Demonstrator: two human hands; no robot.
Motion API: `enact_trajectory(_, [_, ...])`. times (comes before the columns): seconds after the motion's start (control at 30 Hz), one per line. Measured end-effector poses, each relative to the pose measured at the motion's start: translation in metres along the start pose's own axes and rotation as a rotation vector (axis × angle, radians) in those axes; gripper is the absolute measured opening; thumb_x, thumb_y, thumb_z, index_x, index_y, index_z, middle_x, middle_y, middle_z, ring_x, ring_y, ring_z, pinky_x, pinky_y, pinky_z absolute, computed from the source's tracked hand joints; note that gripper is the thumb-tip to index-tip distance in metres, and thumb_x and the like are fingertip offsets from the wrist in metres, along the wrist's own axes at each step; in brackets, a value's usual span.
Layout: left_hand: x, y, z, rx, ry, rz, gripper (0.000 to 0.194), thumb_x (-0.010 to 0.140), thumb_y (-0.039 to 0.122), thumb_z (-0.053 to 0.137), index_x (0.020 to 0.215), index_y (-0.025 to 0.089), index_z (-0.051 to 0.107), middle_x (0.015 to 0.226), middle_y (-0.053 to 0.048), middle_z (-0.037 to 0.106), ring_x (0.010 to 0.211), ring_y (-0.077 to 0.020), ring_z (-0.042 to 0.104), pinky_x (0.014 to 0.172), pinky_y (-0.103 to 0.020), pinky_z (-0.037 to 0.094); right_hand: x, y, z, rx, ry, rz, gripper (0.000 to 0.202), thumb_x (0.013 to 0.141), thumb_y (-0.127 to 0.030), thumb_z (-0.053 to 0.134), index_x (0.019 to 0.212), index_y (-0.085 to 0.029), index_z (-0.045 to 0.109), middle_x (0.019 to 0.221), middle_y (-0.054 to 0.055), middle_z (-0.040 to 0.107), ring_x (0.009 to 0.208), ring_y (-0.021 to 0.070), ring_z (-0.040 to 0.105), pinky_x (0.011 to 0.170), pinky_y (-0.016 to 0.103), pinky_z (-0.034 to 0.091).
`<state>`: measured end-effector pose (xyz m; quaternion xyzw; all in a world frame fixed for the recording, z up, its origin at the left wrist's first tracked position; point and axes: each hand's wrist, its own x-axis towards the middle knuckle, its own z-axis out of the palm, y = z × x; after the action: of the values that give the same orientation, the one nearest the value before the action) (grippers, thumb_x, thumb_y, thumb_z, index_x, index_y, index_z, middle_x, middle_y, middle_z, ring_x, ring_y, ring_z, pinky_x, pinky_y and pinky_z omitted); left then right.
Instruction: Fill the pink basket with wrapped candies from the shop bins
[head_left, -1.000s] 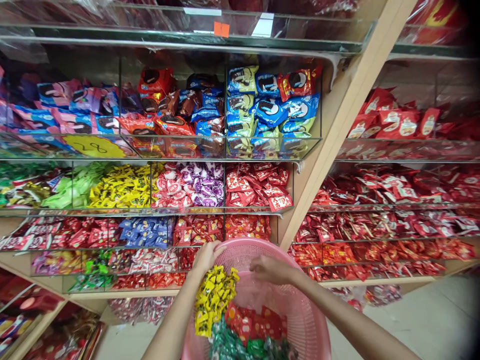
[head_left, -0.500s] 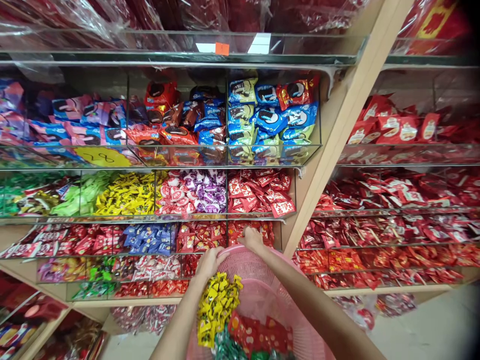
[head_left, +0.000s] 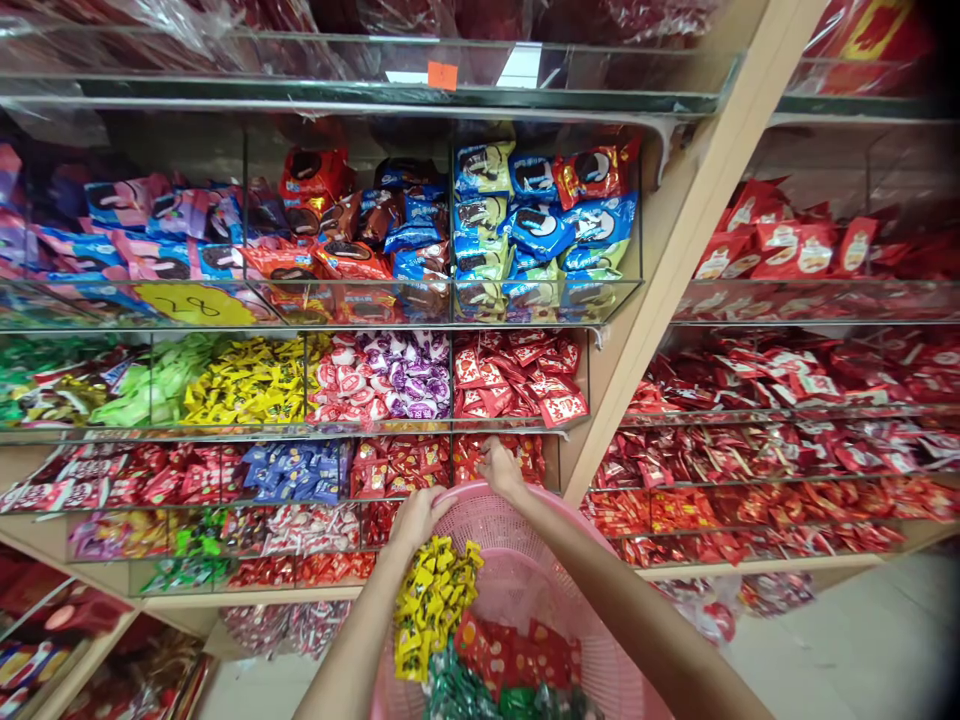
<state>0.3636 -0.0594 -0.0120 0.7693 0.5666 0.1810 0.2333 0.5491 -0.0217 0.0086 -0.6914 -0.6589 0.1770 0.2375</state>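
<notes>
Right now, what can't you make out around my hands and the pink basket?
All in the head view:
Right hand: its back hides whether it holds any red packets.
Pink basket: near rim cut off by the bottom edge.
Beneath the yellow candies and green candies: hidden by them.
Yellow candies' print: too small.

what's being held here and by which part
The left hand grips the pink basket by its rim. Whether the right hand, at the red packets, holds any cannot be told.
</notes>
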Motion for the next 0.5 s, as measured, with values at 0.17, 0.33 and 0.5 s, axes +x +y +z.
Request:
enact_trajectory(0.17, [0.0, -0.003, 0.001, -0.004, 0.023, 0.049, 0.043, 0.083, 0.053, 0.036, 0.09, 0.022, 0.064, 0.075, -0.003, 0.064, 0.069, -0.0139, 0.056, 0.06, -0.019, 0.033, 0.003, 0.008, -0.002, 0.094, 0.074, -0.082, 0.029, 0.074, -0.016, 0.052, 0.103, -0.017, 0.048, 0.092, 0.006, 0.058, 0.078, 0.0142, 0.054, 0.068, 0.025, 0.038])
enact_trajectory(0.33, [0.0, -0.003, 0.001, -0.001, 0.022, 0.041, 0.043, 0.082, 0.054, 0.037, 0.092, 0.022, 0.064, 0.076, -0.002, 0.064, 0.068, -0.0139, 0.056, 0.059, -0.019, 0.033, -0.006, 0.019, -0.022, 0.202, 0.121, -0.21, 0.026, 0.078, -0.017, 0.048, 0.103, -0.015, 0.05, 0.092, 0.006, 0.059, 0.077, 0.0131, 0.054, 0.072, 0.025, 0.041])
enact_trajectory(0.5, [0.0, -0.002, 0.001, 0.019, 0.02, 0.046, 0.041, 0.083, 0.053, 0.037, 0.086, 0.021, 0.064, 0.072, -0.001, 0.063, 0.066, -0.0125, 0.054, 0.059, -0.018, 0.032, -0.039, 0.033, -0.056, 0.258, 0.086, -0.386, 0.023, 0.079, -0.022, 0.048, 0.102, -0.018, 0.053, 0.092, 0.005, 0.06, 0.079, 0.0138, 0.055, 0.074, 0.026, 0.042])
